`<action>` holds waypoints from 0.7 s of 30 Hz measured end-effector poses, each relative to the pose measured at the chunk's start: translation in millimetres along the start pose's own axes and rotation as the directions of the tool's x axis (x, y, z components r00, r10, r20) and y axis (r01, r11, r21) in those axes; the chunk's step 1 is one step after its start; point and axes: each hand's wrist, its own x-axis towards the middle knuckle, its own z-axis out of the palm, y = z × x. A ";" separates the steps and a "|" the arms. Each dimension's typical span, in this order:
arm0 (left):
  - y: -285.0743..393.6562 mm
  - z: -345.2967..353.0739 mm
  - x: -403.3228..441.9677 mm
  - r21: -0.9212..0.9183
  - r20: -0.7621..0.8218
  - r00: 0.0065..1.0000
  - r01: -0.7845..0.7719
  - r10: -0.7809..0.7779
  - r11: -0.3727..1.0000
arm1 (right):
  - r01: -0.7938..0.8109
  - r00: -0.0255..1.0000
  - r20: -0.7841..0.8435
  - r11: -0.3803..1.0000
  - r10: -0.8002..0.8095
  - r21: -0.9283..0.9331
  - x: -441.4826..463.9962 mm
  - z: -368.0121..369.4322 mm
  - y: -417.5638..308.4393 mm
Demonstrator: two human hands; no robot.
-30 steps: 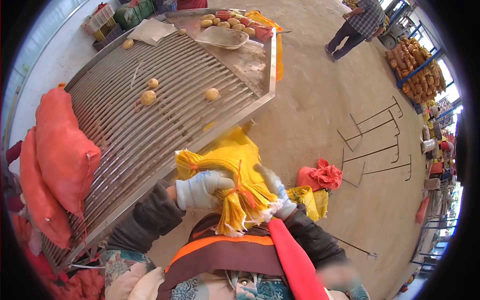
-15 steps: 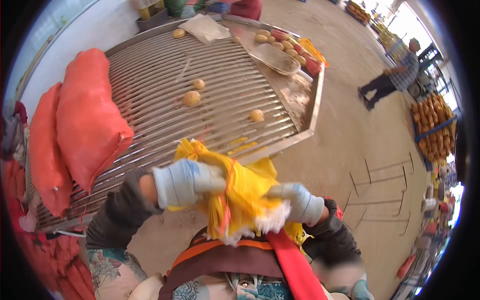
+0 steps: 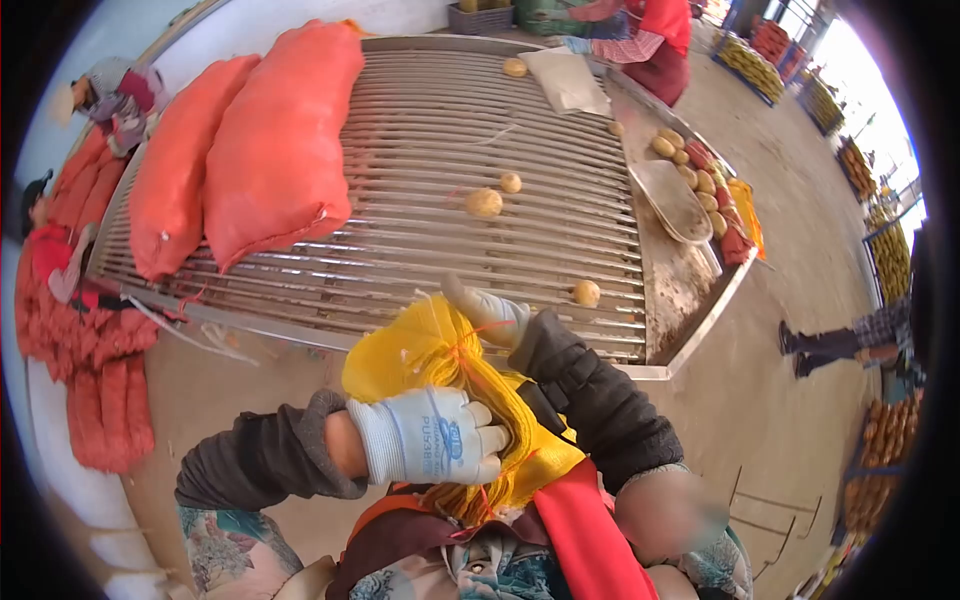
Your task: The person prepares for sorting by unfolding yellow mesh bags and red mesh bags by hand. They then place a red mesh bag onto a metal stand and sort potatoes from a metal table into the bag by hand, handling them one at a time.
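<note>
A bundle of yellow mesh bags (image 3: pixel 405 345), with red-orange ties across it, is held in front of my body. My left hand (image 3: pixel 435 435), in a light blue-and-white glove, has its fingers wrapped round the gathered folds. At the bundle's far side, my gloved right hand (image 3: pixel 490 312) rests against the mesh with its fingers stretched out, partly hidden by the yellow folds. The bundle's lower end hangs against my red and maroon apron. Just beyond lies the slatted metal table (image 3: pixel 420 265), with a few loose potatoes (image 3: pixel 485 202) on it.
Two full red sacks (image 3: pixel 280 140) lie on the table's left. A metal scoop (image 3: pixel 672 200) sits by several potatoes at right. A co-worker in red (image 3: pixel 660 45) stands at the far edge; others work at left among red sacks (image 3: pixel 110 410). Someone walks at right.
My view has swung, so the table sits further right. My right hand has gone from the bundle's right side to its far edge and its fingers have straightened. My left hand still grips the bundle.
</note>
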 end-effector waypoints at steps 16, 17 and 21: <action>5.1 -2.6 -66.0 -0.437 -0.489 0.656 0.386 -0.575 0.812 | 0.051 0.998 0.023 0.980 -0.057 0.190 -49.3 55.3 -34.2; 1.0 1.8 -70.6 -0.305 -0.544 0.426 0.702 -0.722 0.644 | 0.082 0.995 0.038 0.986 -0.089 0.147 -49.0 60.2 -40.9; -15.4 62.9 -72.4 -0.923 -0.151 0.663 0.172 -0.733 0.345 | 0.195 0.941 -0.249 0.969 -0.228 -0.151 -56.4 71.9 -54.1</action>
